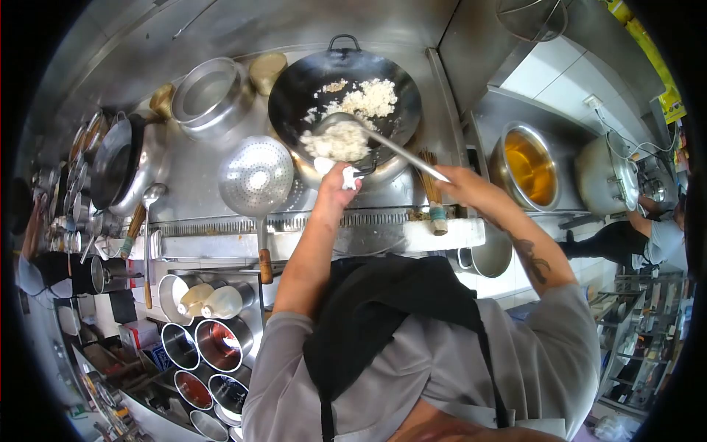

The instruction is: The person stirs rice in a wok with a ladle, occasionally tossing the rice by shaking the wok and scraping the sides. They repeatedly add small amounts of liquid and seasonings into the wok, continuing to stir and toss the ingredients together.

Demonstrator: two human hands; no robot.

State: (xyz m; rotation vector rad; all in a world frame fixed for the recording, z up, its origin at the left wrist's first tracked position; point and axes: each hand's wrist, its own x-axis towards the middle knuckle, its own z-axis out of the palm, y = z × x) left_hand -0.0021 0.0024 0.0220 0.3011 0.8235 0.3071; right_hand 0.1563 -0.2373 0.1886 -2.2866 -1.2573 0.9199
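Note:
A large black wok (294, 85) sits on the steel range, with pale, rice-like food (375, 98) spread over its inside. My left hand (340, 184) is closed at the wok's near rim, gripping a white cloth (349, 177) around the near handle. In my right hand (458, 184) is the handle of a long metal ladle (401, 152). Its bowl is inside the wok, resting in or over the nearer heap of food. A small brownish patch of food (335, 86) lies toward the back of the wok.
A perforated skimmer (256, 177) lies left of the wok, near a steel pot (210, 92). A bamboo brush (434, 199) is by my right hand. On the right stands a pot of amber liquid (529, 166). Sauce containers (221, 342) stand lower left. Another person (633, 239) is at far right.

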